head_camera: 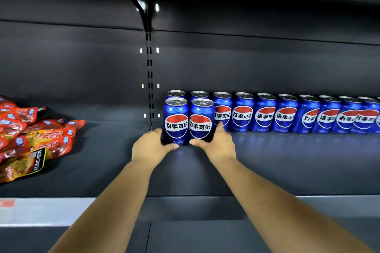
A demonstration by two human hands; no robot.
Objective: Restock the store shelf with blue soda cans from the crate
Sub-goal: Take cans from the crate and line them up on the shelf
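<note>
The left hand holds the base of a blue aluminium soda can with a red, white and blue round logo, its thumb curled across the front bottom edge and its fingers hidden behind the left side. The right hand holds in the same way the second blue soda can, thumb in front, fingers round the right side. The two cans stand upright, touching each other, on the dark grey metal shelf.

Directly behind them stand two more cans of the same kind, and to the right of the right hand a back row of blue cans runs along the rear wall. Just left of the left hand is the slotted black upright post. Well apart to the left lies a heap of red and orange snack packets.
</note>
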